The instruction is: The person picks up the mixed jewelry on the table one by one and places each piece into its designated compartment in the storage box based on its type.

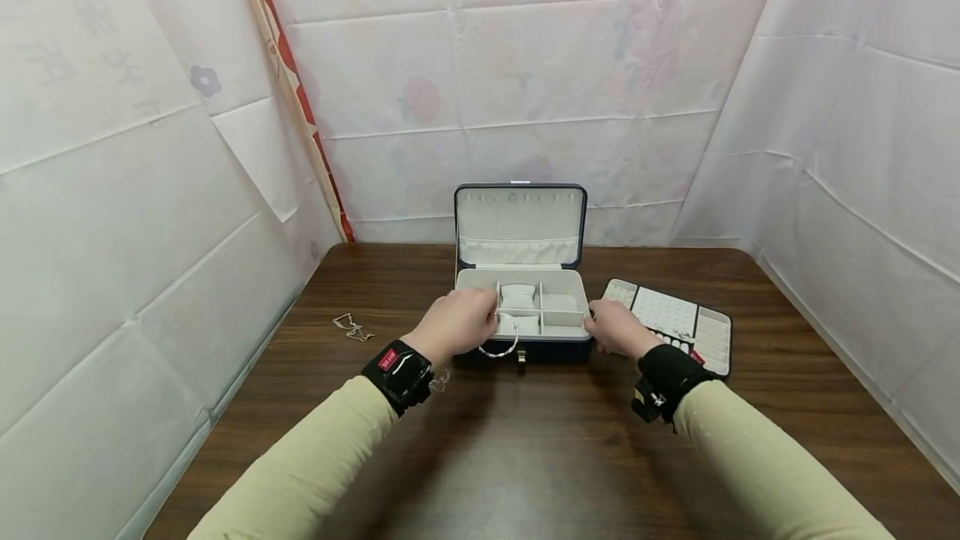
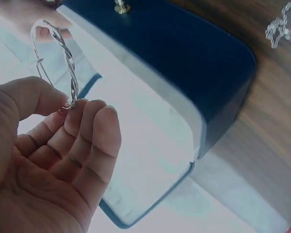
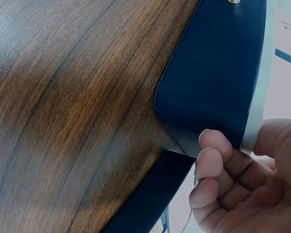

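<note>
A navy jewelry box (image 1: 555,350) stands with its lid (image 1: 521,227) raised, showing pale compartments and small cushions. Over its front left part, my left hand (image 1: 459,322) pinches a twisted silver bangle (image 2: 68,58) between thumb and fingertips. The bangle overlaps the box's front rim in the head view. At the box's right side, my right hand (image 1: 617,327) holds the wall, thumb on the inner side and curled fingers (image 3: 216,143) against the outside. The gold clasp (image 1: 521,357) sits on the front.
Right of the box lies a pale compartmented jewelry tray (image 1: 729,332), partly behind the right hand. A thin chain (image 1: 352,327) lies on the brown table (image 1: 525,457) at left. Another silver chain (image 1: 440,380) is beside the left wrist. White sheets hang around the table.
</note>
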{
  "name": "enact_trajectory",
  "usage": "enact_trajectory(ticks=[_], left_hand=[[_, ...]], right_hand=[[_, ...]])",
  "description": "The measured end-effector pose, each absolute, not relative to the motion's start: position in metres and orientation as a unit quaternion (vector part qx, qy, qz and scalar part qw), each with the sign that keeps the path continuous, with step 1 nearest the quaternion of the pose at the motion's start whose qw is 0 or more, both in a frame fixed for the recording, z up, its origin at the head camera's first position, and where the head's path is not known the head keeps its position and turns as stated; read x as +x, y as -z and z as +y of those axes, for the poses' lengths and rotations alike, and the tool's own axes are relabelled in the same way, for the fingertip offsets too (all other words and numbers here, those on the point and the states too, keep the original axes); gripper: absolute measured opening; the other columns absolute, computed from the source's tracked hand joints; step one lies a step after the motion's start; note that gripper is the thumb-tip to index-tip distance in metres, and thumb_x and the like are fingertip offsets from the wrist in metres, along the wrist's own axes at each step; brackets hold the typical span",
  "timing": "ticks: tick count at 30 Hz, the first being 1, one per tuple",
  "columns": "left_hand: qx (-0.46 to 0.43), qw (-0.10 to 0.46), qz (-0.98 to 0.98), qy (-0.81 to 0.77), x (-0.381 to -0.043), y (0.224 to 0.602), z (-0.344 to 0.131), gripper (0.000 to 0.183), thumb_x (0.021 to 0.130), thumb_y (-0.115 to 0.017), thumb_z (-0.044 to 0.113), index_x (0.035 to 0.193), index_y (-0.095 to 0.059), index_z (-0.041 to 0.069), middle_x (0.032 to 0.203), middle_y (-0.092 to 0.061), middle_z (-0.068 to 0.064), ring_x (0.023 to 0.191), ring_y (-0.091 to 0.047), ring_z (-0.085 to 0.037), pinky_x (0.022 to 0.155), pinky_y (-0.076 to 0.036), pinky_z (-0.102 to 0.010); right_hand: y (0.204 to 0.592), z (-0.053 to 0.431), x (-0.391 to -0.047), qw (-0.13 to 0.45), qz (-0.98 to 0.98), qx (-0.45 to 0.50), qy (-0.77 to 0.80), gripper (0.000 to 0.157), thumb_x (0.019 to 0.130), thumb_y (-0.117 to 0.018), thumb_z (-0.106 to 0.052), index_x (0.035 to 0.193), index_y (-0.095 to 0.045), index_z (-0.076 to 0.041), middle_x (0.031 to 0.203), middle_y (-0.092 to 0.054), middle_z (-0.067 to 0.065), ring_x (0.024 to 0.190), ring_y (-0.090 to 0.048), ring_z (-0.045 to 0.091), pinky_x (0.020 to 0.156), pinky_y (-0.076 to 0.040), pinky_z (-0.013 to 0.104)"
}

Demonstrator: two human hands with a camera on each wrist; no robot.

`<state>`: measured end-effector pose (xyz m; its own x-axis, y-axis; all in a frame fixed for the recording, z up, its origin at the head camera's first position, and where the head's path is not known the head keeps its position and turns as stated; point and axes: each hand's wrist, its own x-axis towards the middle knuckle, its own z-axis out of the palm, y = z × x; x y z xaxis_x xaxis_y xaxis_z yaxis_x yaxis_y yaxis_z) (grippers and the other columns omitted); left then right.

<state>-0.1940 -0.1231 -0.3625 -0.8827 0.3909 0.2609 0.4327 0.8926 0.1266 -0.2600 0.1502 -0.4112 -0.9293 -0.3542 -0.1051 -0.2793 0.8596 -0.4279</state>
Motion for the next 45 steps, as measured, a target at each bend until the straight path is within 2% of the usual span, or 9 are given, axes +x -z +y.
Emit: enact_trajectory(ticks=[10, 14, 20, 27, 34, 45], left_hand=[[-0.161, 0.115, -0.974, 0.111, -0.208, 0.342, -0.130, 0.019, 0.094, -0.060, 0.007, 0.078, -0.052, 0.013, 0.070, -0.052, 0.001, 0.059, -0.048, -0.016, 0.051, -0.039, -0.032], [-0.150, 0.121, -0.975, 0.113, -0.215, 0.337, -0.132, 0.018, 0.095, -0.060, 0.008, 0.079, -0.053, 0.012, 0.070, -0.055, 0.000, 0.059, -0.050, -0.016, 0.052, -0.040, -0.032], [-0.136, 0.136, -0.974, 0.115, -0.225, 0.332, -0.137, 0.016, 0.091, -0.059, 0.005, 0.077, -0.054, 0.011, 0.069, -0.056, -0.001, 0.059, -0.053, -0.018, 0.051, -0.043, -0.035], [-0.116, 0.136, -0.976, 0.120, -0.233, 0.332, -0.142, 0.019, 0.093, -0.058, 0.004, 0.076, -0.053, 0.010, 0.067, -0.049, 0.000, 0.058, -0.047, -0.017, 0.050, -0.039, -0.032], [-0.093, 0.138, -0.977, 0.136, -0.238, 0.336, -0.148, 0.015, 0.094, -0.059, 0.005, 0.080, -0.056, 0.010, 0.072, -0.057, -0.002, 0.062, -0.055, -0.020, 0.053, -0.044, -0.036], [-0.063, 0.140, -0.976, 0.151, -0.249, 0.344, -0.154, 0.015, 0.096, -0.058, 0.007, 0.081, -0.055, 0.009, 0.077, -0.060, -0.005, 0.067, -0.059, -0.023, 0.058, -0.047, -0.041]], right_hand=[[0.412, 0.150, -0.261, 0.085, 0.960, -0.175, 0.200, 0.016, 0.102, -0.048, -0.006, 0.097, -0.062, 0.001, 0.060, -0.060, 0.005, 0.053, -0.058, 0.016, 0.054, -0.045, 0.029], [0.412, 0.150, -0.261, 0.082, 0.959, -0.179, 0.202, 0.017, 0.101, -0.047, -0.004, 0.096, -0.062, 0.001, 0.061, -0.060, 0.005, 0.052, -0.057, 0.015, 0.054, -0.045, 0.029], [0.411, 0.150, -0.260, 0.081, 0.958, -0.185, 0.202, 0.017, 0.100, -0.047, -0.003, 0.094, -0.062, 0.001, 0.061, -0.059, 0.005, 0.052, -0.057, 0.015, 0.053, -0.045, 0.029], [0.412, 0.148, -0.260, 0.079, 0.961, -0.187, 0.188, 0.016, 0.100, -0.048, -0.003, 0.093, -0.063, 0.001, 0.062, -0.059, 0.005, 0.052, -0.057, 0.015, 0.054, -0.044, 0.028], [0.411, 0.146, -0.258, 0.068, 0.964, -0.187, 0.178, 0.021, 0.098, -0.048, -0.001, 0.079, -0.057, -0.004, 0.065, -0.060, 0.006, 0.055, -0.058, 0.016, 0.057, -0.044, 0.029], [0.411, 0.148, -0.258, 0.068, 0.964, -0.186, 0.176, 0.019, 0.098, -0.049, -0.002, 0.082, -0.059, -0.003, 0.065, -0.061, 0.006, 0.055, -0.058, 0.016, 0.058, -0.044, 0.030]])
